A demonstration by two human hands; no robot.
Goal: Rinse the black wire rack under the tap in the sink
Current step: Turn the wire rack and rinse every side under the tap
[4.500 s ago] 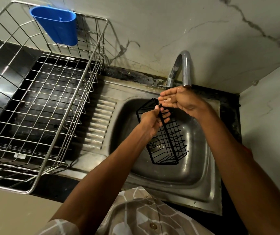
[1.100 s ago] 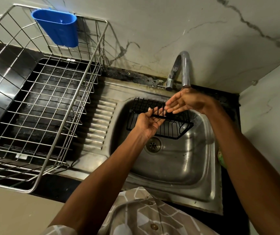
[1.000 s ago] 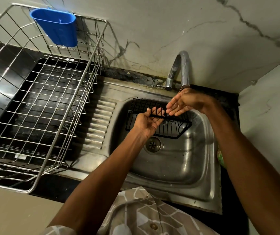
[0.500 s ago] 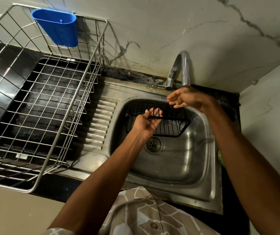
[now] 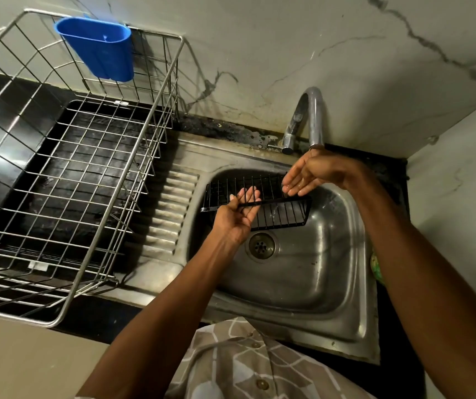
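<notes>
Black wire rack (image 5: 274,208) held over the steel sink (image 5: 303,283) basin, above the drain, lying roughly level. Left hand (image 5: 238,216) grips its near rim, fingers curled round the top bar. Right hand (image 5: 308,175) flat and wide, fingers straight and wet, just under the tap (image 5: 313,119) spout, holding nothing. Steel dish rack (image 5: 67,174) with blue cup (image 5: 100,48) stands on the worktop to the left.
</notes>
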